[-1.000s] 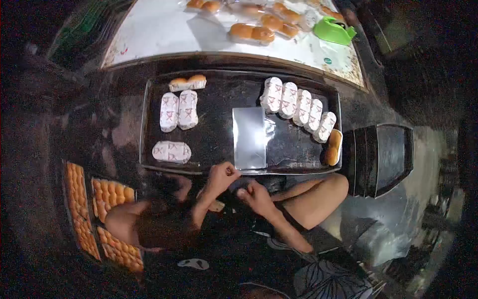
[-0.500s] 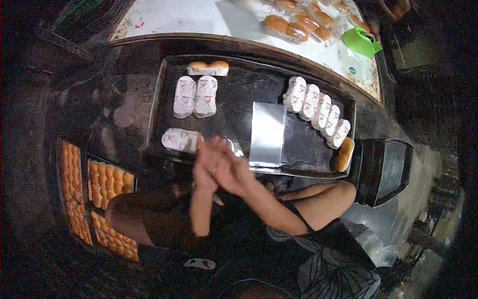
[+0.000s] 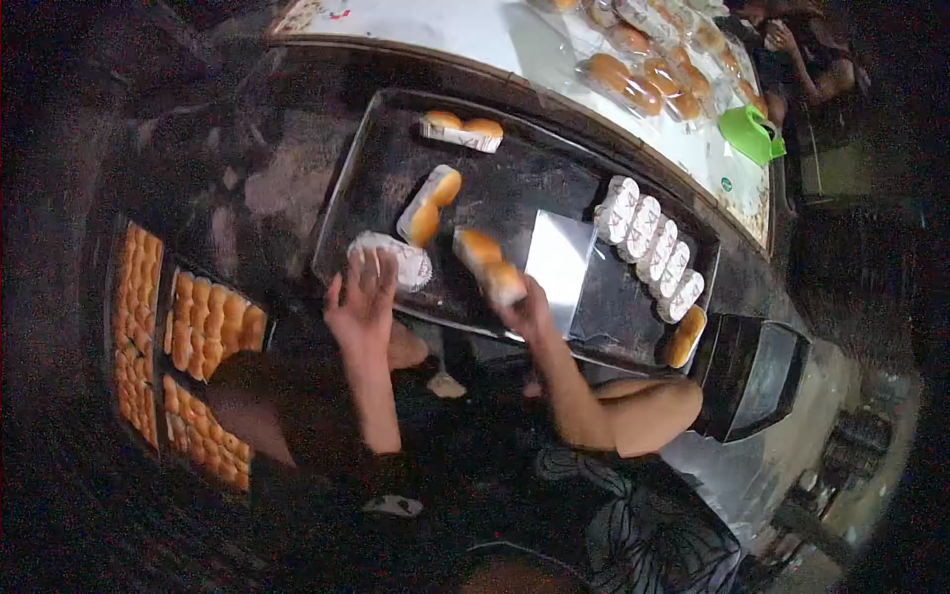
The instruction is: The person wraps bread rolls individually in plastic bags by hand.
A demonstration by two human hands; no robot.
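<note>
A black tray (image 3: 336, 213) lies in front of me. My left hand (image 3: 364, 297) has its fingers spread over the lower edge of a white-wrapped bun pack (image 3: 401, 259) at the tray's near left. With my right hand (image 3: 524, 309) I hold one end of a bun pair (image 3: 488, 265), brown tops up, left of a shiny flat sheet (image 3: 560, 265). Another bun pair (image 3: 429, 206) rests tilted above the wrapped pack, and one more (image 3: 462, 130) sits near the far edge. Several wrapped packs (image 3: 648, 233) stand in a row at the right, with a bun pack (image 3: 687, 337) at its end.
Beyond the tray, a white table (image 3: 475, 38) bears bagged buns (image 3: 658, 84) and a green object (image 3: 752, 135). Trays of buns (image 3: 210, 332) are at the lower left. Black stacked trays (image 3: 762, 376) stand right. Another person (image 3: 816, 74) is at the upper right.
My hands have moved apart, the right one now holding a bun pair. The two upright packs at the left have changed position, now showing brown tops. The view has shifted.
</note>
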